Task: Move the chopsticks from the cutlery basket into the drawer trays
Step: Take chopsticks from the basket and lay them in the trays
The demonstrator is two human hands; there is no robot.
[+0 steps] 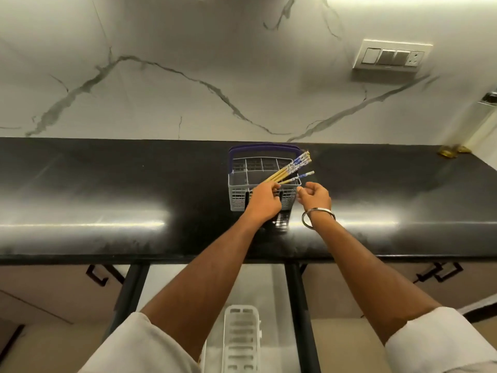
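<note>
Glossy black bench: your left hand grips yellow wooden chopsticks with blue-white patterned tops over the grey plastic cutlery basket; your right hand is curled, its grip unclear.

One head-worn wide-angle view looks forward and steeply down from close above the near edge of the desk, facing the far marble wall.

A home kitchen. A long, glossy black stone countertop runs left to right beneath a white marble-veined wall, which carries a white switch-and-socket plate at far right. A grey plastic cutlery basket with a purple handle stands on the counter. Beige cabinet fronts with dark square handles sit below, nearer.
</note>
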